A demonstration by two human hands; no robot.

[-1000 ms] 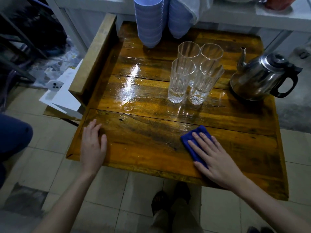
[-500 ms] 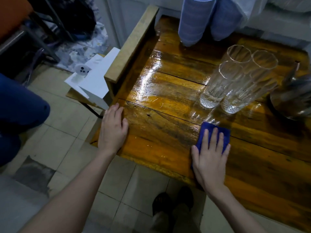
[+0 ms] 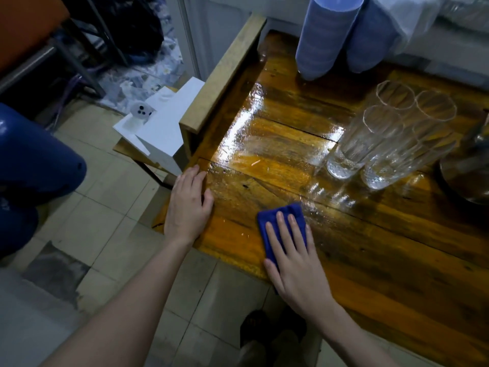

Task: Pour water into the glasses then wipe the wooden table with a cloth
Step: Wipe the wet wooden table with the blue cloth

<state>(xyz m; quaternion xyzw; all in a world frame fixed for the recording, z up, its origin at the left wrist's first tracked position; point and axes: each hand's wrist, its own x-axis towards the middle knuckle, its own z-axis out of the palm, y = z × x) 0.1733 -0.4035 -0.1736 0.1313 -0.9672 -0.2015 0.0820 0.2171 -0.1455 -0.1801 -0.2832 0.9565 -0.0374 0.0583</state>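
A glossy wooden table (image 3: 370,260) fills the right of the view, wet and shiny toward its back left. My right hand (image 3: 293,263) lies flat on a folded blue cloth (image 3: 280,215), pressing it onto the front plank near the table's edge. My left hand (image 3: 189,205) rests flat, fingers together, on the table's front left corner and holds nothing. Several tall clear glasses (image 3: 391,139) stand bunched together behind the cloth, each with a little water at the bottom. A steel kettle (image 3: 468,168) is partly cut off at the right edge.
Two stacks of blue bowls (image 3: 325,38) hang over the table's back. A raised wooden rail (image 3: 225,72) borders the left side. White boxes (image 3: 161,128) sit on a low stand beside it. A person's blue-clad knee (image 3: 34,160) is at left; my shoes (image 3: 272,329) are below.
My right hand has slid the cloth leftward along the front plank, closer to my left hand. The view has swung left, pushing the kettle to the frame edge.
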